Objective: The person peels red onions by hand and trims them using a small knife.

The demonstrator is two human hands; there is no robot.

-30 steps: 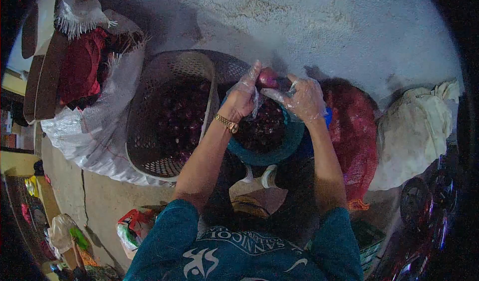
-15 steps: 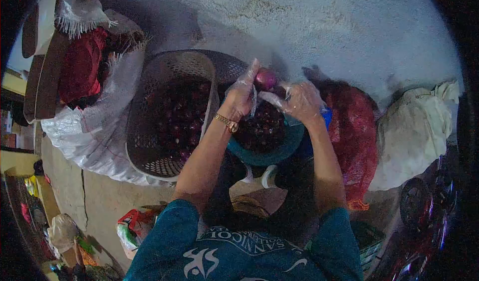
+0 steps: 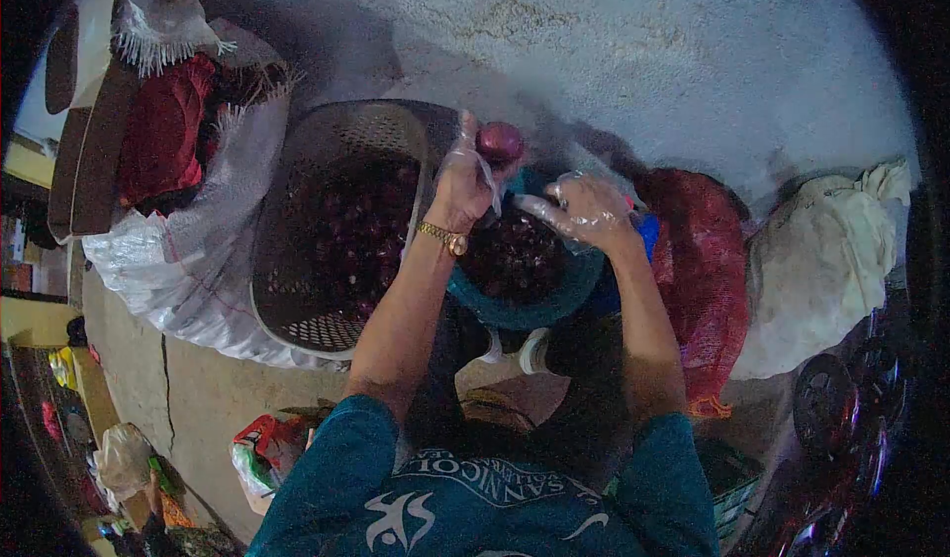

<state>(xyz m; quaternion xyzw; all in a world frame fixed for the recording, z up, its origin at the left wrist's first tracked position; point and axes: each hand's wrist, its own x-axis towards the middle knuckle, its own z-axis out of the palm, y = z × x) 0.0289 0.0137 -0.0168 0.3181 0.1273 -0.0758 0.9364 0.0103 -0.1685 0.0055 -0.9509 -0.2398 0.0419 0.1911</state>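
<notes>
My left hand (image 3: 463, 189), in a clear plastic glove and with a gold watch at the wrist, holds a red onion (image 3: 500, 141) between thumb and fingers. The onion is above the far rim of a teal basin (image 3: 520, 317). Dark red onions (image 3: 520, 255) fill the basin, their outlines blurred in dim light. To the right, over the basin's right side, my right hand (image 3: 592, 211) is gloved too. Its thumb points left, apart from the partly curled fingers, and no object shows between them. Both hands are separate from each other.
Left of the basin stands a tall perforated basket (image 3: 341, 335) with many red onions. Beyond it are a white woven sack (image 3: 188, 285) and a cardboard box (image 3: 94, 161). A red mesh sack (image 3: 698, 270) and a pale sack (image 3: 816, 275) sit right, along a rough wall (image 3: 643, 52).
My left hand has moved slightly left with the onion, away from my right hand. My right hand has dropped a little nearer the basin, and the gap between them is wider.
</notes>
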